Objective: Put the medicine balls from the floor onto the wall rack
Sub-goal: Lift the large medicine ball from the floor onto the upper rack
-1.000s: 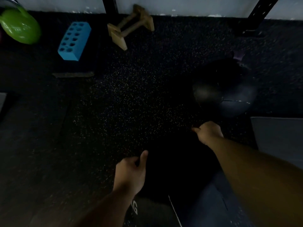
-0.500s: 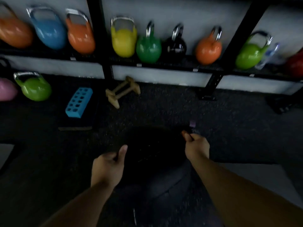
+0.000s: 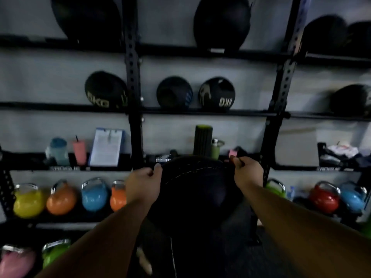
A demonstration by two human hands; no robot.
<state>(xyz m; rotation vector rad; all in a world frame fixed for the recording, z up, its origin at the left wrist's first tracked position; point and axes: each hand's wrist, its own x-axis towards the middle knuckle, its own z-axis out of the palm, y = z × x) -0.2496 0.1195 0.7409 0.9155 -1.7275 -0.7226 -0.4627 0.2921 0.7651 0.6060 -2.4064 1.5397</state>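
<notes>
A large black medicine ball [image 3: 195, 189] with a stitched seam hangs in front of me at the height of the kettlebell shelf. My left hand [image 3: 143, 182] grips its upper left edge and my right hand [image 3: 248, 171] grips its upper right edge. The black wall rack [image 3: 132, 81] fills the view behind it. Other black medicine balls [image 3: 216, 95] rest on its middle shelf, and larger ones [image 3: 221, 23] sit on the top shelf. The held ball's lower half blends into the dark.
Coloured kettlebells [image 3: 94, 194] line the low shelf on both sides. The shelf above holds a clipboard [image 3: 106, 147], cups, a foam roller [image 3: 203, 141] and bottles. Black uprights [image 3: 281, 93] split the rack into bays. Bare shelf shows between the middle-shelf balls and the right upright.
The ball has come up off the floor with both hands on it. My view has swung from the floor up to the full wall rack.
</notes>
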